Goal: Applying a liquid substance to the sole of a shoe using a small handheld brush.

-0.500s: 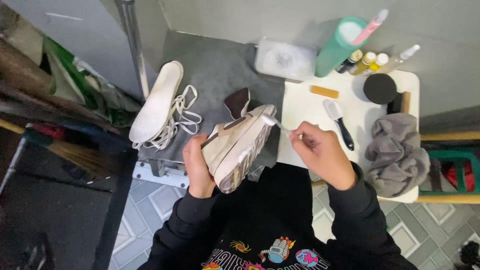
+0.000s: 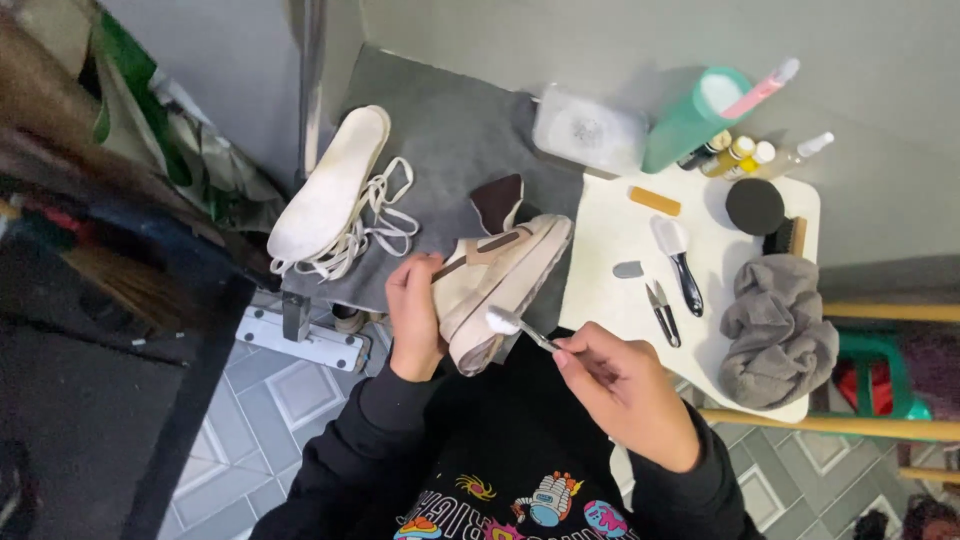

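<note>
Scrubbing a sneaker point(image 2: 500, 285), toe toward two o'clock.
Left hand point(image 2: 412, 315) clasps it; right hand point(image 2: 625, 390) pinches a small brush point(image 2: 515, 325).

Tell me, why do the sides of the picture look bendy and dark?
In the head view, the wide lens curves the edges; the left side is dim and blurry, while the white table, the sneaker and the small brush in the right hand are bright and sharp.

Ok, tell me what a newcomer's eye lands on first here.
The beige sneaker at centre, gripped by the left hand, with the right hand holding a small brush to its sole. Next, the white insole and laces on the grey mat to the left.
</note>
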